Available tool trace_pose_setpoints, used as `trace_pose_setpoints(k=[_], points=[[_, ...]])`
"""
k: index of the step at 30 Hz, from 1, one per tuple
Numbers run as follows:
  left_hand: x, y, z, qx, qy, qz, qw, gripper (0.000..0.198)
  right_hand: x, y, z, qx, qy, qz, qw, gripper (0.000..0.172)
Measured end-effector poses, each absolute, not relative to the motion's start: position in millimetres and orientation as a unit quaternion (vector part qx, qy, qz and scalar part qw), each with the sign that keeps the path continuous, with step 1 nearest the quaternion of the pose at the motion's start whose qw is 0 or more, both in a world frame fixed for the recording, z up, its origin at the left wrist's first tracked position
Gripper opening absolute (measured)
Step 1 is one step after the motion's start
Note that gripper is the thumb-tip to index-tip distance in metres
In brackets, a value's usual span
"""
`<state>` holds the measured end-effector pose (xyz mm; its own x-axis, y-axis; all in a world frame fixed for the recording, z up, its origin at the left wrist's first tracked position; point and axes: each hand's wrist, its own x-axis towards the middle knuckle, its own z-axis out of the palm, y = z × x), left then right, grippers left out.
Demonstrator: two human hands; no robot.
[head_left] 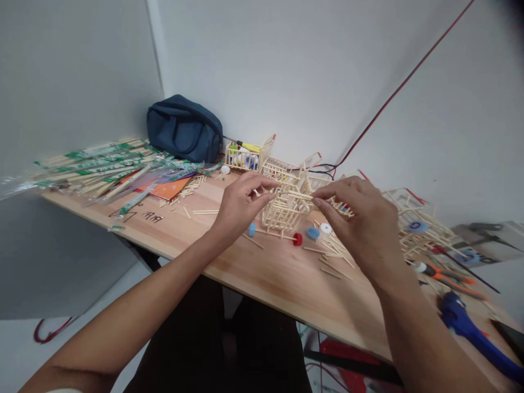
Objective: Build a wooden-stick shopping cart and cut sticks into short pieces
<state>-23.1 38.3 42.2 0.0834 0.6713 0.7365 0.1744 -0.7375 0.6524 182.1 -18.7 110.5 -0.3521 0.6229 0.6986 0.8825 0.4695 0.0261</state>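
A small cage-like frame of thin wooden sticks [282, 214] stands on the wooden table [262, 278], with blue and red bottle-cap wheels [297, 239] at its base. A loose wooden stick [295, 195] lies across its top. My left hand [239, 204] pinches the stick's left end with fingers closed. My right hand [362, 218] pinches its right end, fingers also closed. Loose sticks [333, 262] lie just in front of my right hand.
A dark blue bag [184, 129] sits at the back by the wall. Wrapped chopsticks [102, 164] pile at the left beside an orange sheet [166, 189]. More stick frames [413, 224], orange-handled pliers [446, 275] and a blue tool [470, 327] lie right. Red wire [393, 95] runs up the wall.
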Motion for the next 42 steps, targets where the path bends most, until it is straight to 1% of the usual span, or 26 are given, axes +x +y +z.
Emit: trace_pose_setpoints(k=[25, 42], points=[[-16.5, 38.7, 41.8, 0.721, 0.279, 0.6, 0.205, 0.016, 182.7, -14.3, 104.6, -0.473, -0.796, -0.216, 0.31, 0.006], [-13.4, 39.7, 44.2, 0.712, 0.284, 0.61, 0.2, 0.011, 182.8, -14.0, 105.6, -0.473, -0.805, -0.211, 0.288, 0.008]])
